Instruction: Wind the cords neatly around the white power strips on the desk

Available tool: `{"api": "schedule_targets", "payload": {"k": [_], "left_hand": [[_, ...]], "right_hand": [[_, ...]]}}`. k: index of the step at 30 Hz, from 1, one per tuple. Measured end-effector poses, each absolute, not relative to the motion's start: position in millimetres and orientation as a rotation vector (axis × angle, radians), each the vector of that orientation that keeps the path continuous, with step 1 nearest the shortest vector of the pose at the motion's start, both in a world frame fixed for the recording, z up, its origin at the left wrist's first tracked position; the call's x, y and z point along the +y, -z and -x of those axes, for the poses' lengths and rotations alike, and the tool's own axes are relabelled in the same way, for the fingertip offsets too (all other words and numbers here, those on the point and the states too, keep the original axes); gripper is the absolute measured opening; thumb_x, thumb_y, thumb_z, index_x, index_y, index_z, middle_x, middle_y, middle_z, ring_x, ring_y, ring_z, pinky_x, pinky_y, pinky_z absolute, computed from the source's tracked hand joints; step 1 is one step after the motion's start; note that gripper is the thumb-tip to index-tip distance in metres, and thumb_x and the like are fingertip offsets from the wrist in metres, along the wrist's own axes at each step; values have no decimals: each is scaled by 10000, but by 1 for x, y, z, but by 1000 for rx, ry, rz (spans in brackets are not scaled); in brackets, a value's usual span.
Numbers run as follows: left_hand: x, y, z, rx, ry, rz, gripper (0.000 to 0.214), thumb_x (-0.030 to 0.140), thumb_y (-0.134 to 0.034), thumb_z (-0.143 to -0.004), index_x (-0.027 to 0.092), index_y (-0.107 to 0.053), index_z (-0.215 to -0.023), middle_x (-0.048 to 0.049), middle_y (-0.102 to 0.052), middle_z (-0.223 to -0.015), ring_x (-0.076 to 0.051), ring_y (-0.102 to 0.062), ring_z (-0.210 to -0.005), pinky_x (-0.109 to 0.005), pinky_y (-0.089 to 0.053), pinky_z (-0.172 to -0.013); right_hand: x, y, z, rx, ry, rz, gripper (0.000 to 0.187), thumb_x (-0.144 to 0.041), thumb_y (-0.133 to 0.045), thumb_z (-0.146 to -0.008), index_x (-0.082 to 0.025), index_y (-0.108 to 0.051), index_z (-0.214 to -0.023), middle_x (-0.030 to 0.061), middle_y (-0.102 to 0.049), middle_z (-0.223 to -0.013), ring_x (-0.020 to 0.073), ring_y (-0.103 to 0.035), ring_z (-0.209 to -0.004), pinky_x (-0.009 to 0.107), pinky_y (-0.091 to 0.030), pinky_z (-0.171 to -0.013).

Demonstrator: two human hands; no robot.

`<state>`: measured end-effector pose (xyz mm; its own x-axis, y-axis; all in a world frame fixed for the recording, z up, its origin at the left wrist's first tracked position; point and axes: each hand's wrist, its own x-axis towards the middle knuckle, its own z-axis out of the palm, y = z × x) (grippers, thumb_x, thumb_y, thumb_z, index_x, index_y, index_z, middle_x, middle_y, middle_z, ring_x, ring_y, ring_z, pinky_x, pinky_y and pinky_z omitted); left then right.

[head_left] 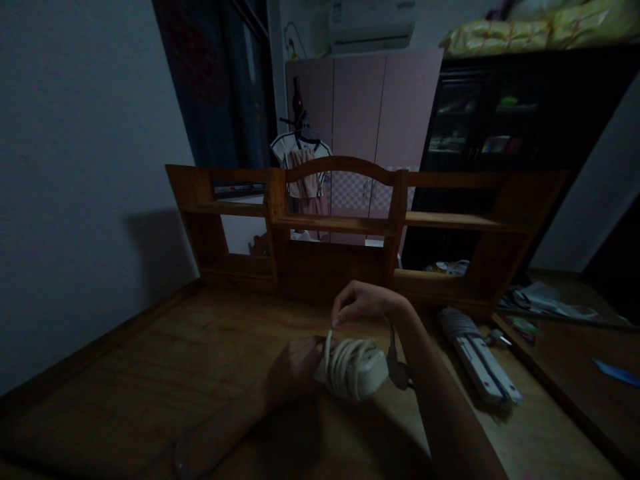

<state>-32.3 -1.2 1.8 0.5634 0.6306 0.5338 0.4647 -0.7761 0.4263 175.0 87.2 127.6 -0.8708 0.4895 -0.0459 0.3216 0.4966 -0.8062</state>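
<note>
My left hand [296,363] grips one end of a white power strip [374,375], held a little above the wooden tabletop. Several turns of its pale cord [344,370] are wrapped around the strip's body. Above it, my right hand [364,301] pinches the cord between thumb and fingertips, close to the left end of the coil. The plug [399,375] dangles beside my right forearm. To the right, a second power strip [483,367] lies on the table with its cord wound around the far end and its plug [498,339] beside it.
A wooden shelf unit [335,223] stands along the back of the table [200,373]. A white wall [90,200] borders the left side. Papers [545,300] and a blue item [616,373] lie on the surface at the right.
</note>
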Motion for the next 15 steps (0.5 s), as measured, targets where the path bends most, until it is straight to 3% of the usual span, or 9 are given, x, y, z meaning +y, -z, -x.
{"api": "schedule_targets", "payload": {"k": [3,5,9,12,15], "left_hand": [[-3,-2,28,1106,-1325,-2284,619,296,-688,-749,222,-436,-1310,-109,-636,-1171,-253,-628,-1019,-347,-494,-878],[-4,-6,20,1242,-1488,-2036,770,321,-755,-684,229,-376,-1347,-100,-609,-1226,-250,-615,-1049,-320,-498,-865],[6,-14,10,1428,-1614,-1573,603,378,-768,-654,202,-531,-1179,-76,-679,-1053,-229,-660,-906,-289,-519,-745],[20,-13,14,1409,-1585,-1370,502,402,-764,-651,175,-603,-1068,-84,-704,-942,-233,-674,-828,-297,-521,-692],[31,-8,21,1396,-1525,-1254,513,423,-773,-640,148,-627,-1048,-97,-715,-895,-233,-681,-789,-296,-524,-658]], "right_hand": [[100,-116,-180,-2424,-1306,723,400,-463,-658,-746,-103,-734,-903,30,-656,-751,111,-534,-646,198,-399,-587],[109,-107,-181,-2379,-1269,777,429,-500,-627,-758,-95,-724,-865,4,-600,-667,94,-483,-576,197,-380,-544],[120,-91,-176,-2380,-1148,915,479,-543,-548,-804,-91,-704,-780,-54,-410,-502,63,-335,-445,189,-279,-436],[121,-86,-169,-2430,-932,1030,459,-516,-515,-841,-115,-733,-886,-36,-480,-546,71,-373,-478,190,-307,-470],[120,-84,-162,-2458,-752,1072,403,-474,-553,-831,-127,-754,-870,-5,-583,-633,92,-450,-574,195,-339,-534]]}}
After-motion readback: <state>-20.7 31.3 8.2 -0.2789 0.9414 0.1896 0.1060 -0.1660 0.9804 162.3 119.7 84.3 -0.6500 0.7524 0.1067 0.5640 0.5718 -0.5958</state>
